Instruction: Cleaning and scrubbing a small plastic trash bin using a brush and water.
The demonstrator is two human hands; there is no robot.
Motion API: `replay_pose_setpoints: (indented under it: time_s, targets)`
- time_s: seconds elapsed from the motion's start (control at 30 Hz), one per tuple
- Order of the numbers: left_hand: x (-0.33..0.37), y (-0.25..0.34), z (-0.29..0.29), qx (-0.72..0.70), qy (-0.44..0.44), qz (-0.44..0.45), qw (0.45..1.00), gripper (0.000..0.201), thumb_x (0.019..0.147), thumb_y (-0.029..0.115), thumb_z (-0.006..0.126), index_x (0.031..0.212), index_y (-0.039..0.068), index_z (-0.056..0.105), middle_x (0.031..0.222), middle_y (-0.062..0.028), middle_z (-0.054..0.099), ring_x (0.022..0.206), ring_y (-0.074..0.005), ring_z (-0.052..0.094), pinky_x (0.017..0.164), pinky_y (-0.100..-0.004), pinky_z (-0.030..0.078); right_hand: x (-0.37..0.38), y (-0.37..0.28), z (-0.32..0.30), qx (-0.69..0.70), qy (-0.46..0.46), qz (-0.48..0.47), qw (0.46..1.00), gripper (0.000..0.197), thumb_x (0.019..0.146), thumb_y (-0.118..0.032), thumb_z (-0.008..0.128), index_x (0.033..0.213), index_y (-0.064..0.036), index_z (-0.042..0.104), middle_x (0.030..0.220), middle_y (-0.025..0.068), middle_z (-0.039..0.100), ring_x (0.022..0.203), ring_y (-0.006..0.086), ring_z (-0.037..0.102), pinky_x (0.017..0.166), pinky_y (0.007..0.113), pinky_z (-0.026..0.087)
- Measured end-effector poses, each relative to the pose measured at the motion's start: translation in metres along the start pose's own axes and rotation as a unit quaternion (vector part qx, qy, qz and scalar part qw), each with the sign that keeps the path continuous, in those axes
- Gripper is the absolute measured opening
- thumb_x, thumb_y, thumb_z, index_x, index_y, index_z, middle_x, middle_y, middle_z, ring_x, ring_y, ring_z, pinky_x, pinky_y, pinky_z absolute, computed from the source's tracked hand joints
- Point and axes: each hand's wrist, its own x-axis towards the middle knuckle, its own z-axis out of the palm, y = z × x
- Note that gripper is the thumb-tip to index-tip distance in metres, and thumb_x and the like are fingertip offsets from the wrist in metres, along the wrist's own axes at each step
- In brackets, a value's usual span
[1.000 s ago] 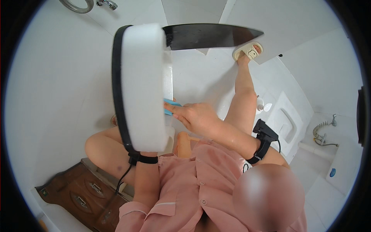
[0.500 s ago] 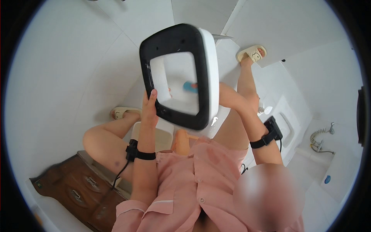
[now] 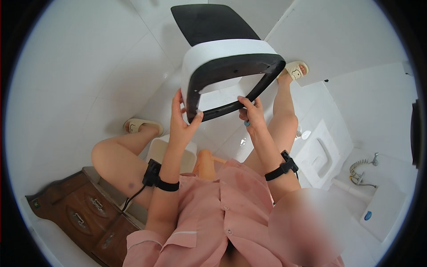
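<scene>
Up in front of me I hold what looks like a bin lid (image 3: 222, 46), with a white body, a hollow black frame and a flat black flap standing out at its far side. My left hand (image 3: 181, 123) grips the frame's near left corner, thumb on the black rim and fingers along the white side. My right hand (image 3: 252, 113) holds the near edge, its thumb over the black rim. A bit of a blue thing (image 3: 247, 123) shows under my right fingers; most of it is hidden.
An off-white bin (image 3: 192, 155) stands open between my legs, next to an orange stool-like thing (image 3: 206, 164). A brown wooden cabinet (image 3: 84, 209) is at the lower left. On the right are a squat toilet (image 3: 321, 151) and a coiled hose (image 3: 356, 167). White walls stand close by.
The lid has tilted and turned, so its black flap now shows at the far side. My right hand has come out from behind the frame onto its near edge.
</scene>
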Motion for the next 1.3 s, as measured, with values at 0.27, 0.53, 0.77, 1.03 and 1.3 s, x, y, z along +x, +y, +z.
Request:
replay_pose_setpoints:
  time_s: [0.27, 0.53, 0.77, 1.03, 1.3]
  targets:
    - [-0.003, -0.006, -0.009, -0.614, -0.090, -0.350, 0.702, 0.050, 0.087, 0.045, 0.046, 0.122, 0.010, 0.041, 0.128, -0.0106, 0.037, 0.119, -0.0303, 0.038, 0.090, -0.0682, 0.030, 0.004, -0.031, -0.004, -0.177, 0.033, -0.187, 0.966, 0.074, 0.072, -0.003, 0.062, 0.138, -0.0097, 0.030, 0.087, 0.0031, 0.057, 0.065, 0.0088, 0.051, 0.059, 0.021, 0.043]
    - [-0.027, -0.065, 0.009, -0.308, -0.200, -0.259, 0.894, 0.053, 0.077, 0.022, 0.054, 0.124, 0.002, 0.043, 0.115, -0.0181, 0.052, 0.106, -0.0407, 0.050, 0.085, -0.0691, 0.035, 0.025, -0.034, 0.006, -0.211, -0.116, -0.294, 0.925, 0.077, 0.073, 0.003, 0.061, 0.140, -0.0112, 0.026, 0.125, 0.0081, 0.047, 0.096, 0.0119, 0.052, 0.079, 0.022, 0.044]
    - [-0.021, -0.024, 0.002, -0.545, -0.153, -0.392, 0.725, 0.051, 0.070, 0.010, 0.052, 0.116, -0.010, 0.043, 0.103, -0.0224, 0.055, 0.085, -0.0330, 0.060, 0.076, -0.0428, 0.053, 0.012, -0.031, -0.003, -0.363, 0.008, -0.333, 0.870, 0.041, 0.089, -0.018, 0.052, 0.128, -0.0102, 0.045, 0.098, 0.0170, 0.060, 0.079, 0.0199, 0.058, 0.070, 0.030, 0.046]
    - [-0.009, -0.037, 0.002, -0.528, -0.151, -0.386, 0.742, 0.044, 0.069, 0.003, 0.051, 0.111, -0.009, 0.047, 0.102, -0.0217, 0.055, 0.088, -0.0346, 0.059, 0.079, -0.0450, 0.052, -0.062, 0.019, -0.002, -0.658, -0.222, -0.342, 0.633, 0.046, 0.080, -0.008, 0.052, 0.125, -0.0179, 0.050, 0.068, 0.0088, 0.053, 0.055, 0.0231, 0.056, 0.053, 0.034, 0.046]
    - [0.018, 0.020, 0.016, -0.521, -0.107, -0.429, 0.730, 0.045, 0.068, 0.001, 0.051, 0.112, -0.007, 0.048, 0.105, -0.0208, 0.053, 0.094, -0.0349, 0.057, 0.081, -0.0510, 0.049, -0.045, 0.004, 0.011, -0.760, -0.263, -0.403, 0.436, 0.055, 0.074, -0.008, 0.052, 0.127, -0.0214, 0.047, 0.065, 0.0056, 0.054, 0.050, 0.0201, 0.055, 0.049, 0.032, 0.046]
